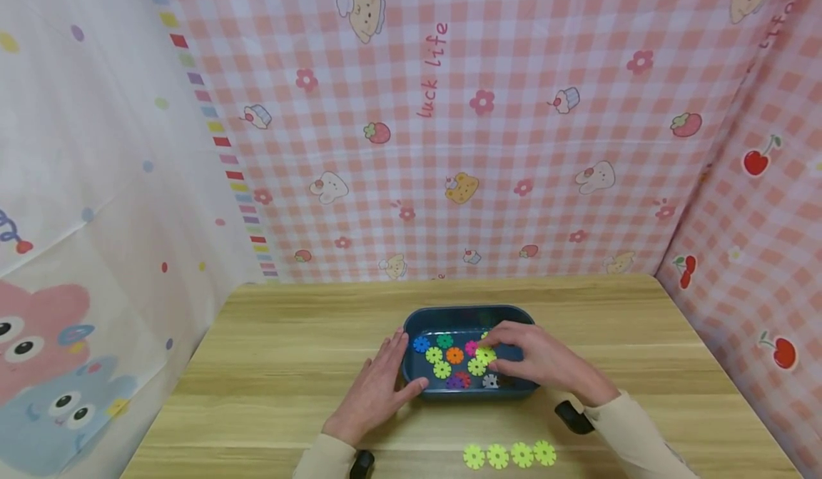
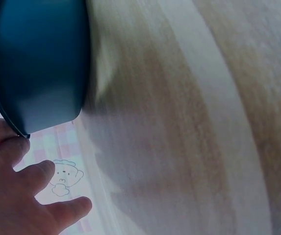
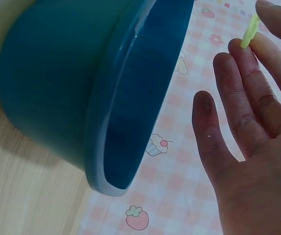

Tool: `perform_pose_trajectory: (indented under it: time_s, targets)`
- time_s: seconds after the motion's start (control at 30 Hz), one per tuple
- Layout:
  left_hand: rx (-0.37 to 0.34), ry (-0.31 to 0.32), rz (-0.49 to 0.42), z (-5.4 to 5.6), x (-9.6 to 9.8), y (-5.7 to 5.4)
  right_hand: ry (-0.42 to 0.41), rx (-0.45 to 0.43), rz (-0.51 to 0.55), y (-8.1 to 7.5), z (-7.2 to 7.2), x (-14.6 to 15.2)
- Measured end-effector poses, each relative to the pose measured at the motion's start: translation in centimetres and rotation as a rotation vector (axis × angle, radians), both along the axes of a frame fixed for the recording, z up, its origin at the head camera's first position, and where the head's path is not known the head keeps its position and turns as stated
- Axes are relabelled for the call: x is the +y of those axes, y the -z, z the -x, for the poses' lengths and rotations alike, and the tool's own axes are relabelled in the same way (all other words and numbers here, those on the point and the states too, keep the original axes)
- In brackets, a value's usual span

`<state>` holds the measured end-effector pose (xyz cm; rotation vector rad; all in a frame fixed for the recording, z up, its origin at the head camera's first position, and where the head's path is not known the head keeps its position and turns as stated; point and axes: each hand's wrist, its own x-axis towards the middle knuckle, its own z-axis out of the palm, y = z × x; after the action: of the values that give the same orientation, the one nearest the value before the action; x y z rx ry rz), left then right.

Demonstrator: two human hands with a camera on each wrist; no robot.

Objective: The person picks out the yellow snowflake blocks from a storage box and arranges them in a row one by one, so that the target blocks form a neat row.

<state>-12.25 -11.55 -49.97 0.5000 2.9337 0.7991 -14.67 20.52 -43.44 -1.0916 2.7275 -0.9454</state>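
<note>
A dark teal basin (image 1: 472,392) stands on the table with several snowflake discs inside, among them an orange disc (image 1: 454,355), a blue disc (image 1: 421,344) and yellow-green ones. My left hand (image 1: 379,387) rests at the basin's left side, fingers extended along the rim and thumb by the front edge. In the left wrist view, fingertips of the left hand (image 2: 20,181) touch the basin's rim (image 2: 3,115). Over the basin's right part, my right hand (image 1: 546,359) pinches a yellow-green snowflake disc (image 3: 250,32) between thumb and index finger; its other fingers are extended.
A row of yellow-green discs (image 1: 521,455) lies on the wooden table (image 1: 289,365) in front of the basin. Black wrist devices (image 1: 574,417) sit by both cuffs. Patterned cloth (image 1: 462,143) hangs behind the table and along both sides.
</note>
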Motion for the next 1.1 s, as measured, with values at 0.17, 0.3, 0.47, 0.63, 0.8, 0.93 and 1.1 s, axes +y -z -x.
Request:
perform_pose_trajectory:
  time_s: [0.17,0.3,0.47,0.63,0.8,0.93,1.1]
  targets:
    - [0.006,0.005,-0.010,0.0,0.0,0.0,-0.002,0.003,0.018,0.1,-0.4,0.6]
    - [0.014,0.009,-0.012,0.0,0.0,-0.1,0.001,0.009,0.031,0.1,-0.9,1.0]
    - [0.026,0.013,-0.012,0.0,0.0,-0.1,0.017,0.021,0.035,0.1,-1.5,1.5]
    - [0.032,0.015,-0.010,0.0,0.0,-0.1,0.037,0.021,0.034,0.1,-2.1,1.9]
    - [0.023,0.012,-0.006,0.0,0.0,-0.1,0.056,0.044,0.019,0.0,-2.8,2.5]
    - [0.013,0.004,-0.006,-0.1,0.0,-0.1,0.077,-0.006,0.032,0.0,-3.5,3.1]
    - [0.010,0.004,-0.010,-0.1,0.0,-0.1,0.095,-0.005,0.033,0.1,-4.4,3.9]
